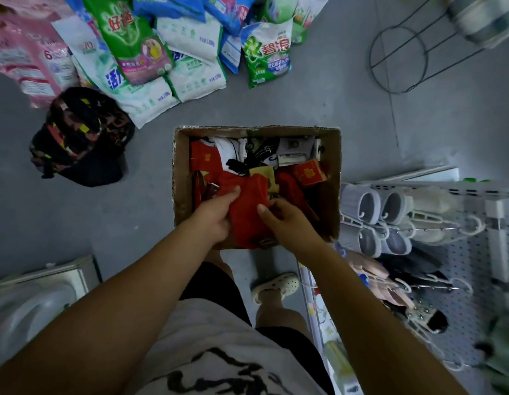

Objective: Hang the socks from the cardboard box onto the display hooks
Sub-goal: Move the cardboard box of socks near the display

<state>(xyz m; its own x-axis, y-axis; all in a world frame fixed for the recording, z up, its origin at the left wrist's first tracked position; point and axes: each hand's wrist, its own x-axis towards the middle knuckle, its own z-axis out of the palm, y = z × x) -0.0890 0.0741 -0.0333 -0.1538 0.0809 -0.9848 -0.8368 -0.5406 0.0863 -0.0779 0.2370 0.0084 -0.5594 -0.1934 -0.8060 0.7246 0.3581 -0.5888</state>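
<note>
Hands: left hand (216, 216) and right hand (286, 223) both pinched red socks (247, 215).
Progress: box (332, 181) was full; no socks seen on hooks (447, 228).

Hands: the left hand (216, 215) and right hand (287, 220) grip a bundle of red socks (249, 212) from either side, thumbs on top.
Box: an open cardboard box (179, 166) on the grey floor (304, 104), packed with red, white and black socks (some with card labels).
Right: pale slippers (370, 206) hanging on a white pegboard rack (472, 260).
Beyond: detergent bags (133, 38) heaped on the floor.
</note>
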